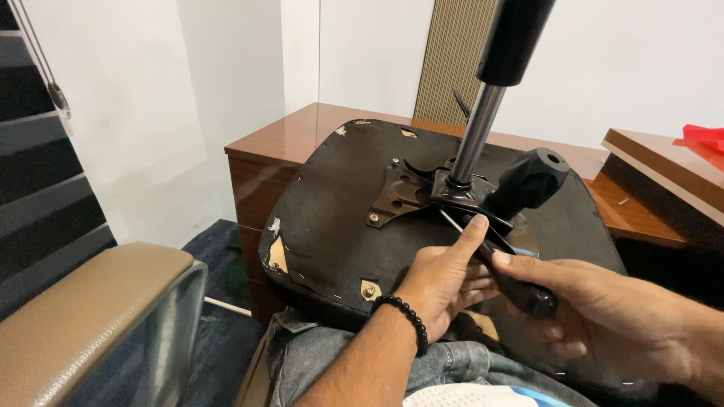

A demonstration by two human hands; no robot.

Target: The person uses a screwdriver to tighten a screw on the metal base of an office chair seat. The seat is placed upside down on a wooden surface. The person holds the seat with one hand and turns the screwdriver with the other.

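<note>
An upturned black chair seat rests on my lap, its underside facing me. A black metal mechanism plate is bolted to it, with a chrome gas cylinder rising from the plate and a black knob lever sticking out to the right. My left hand grips a screwdriver near the shaft end of its handle, thumb pointing along it. My right hand holds the dark screwdriver handle at its rear end. The thin shaft tip touches the plate's lower edge.
A glossy brown wooden desk stands behind the seat, with a raised shelf and something red at the right. A tan padded chair armrest sits at lower left. Dark blue carpet lies below.
</note>
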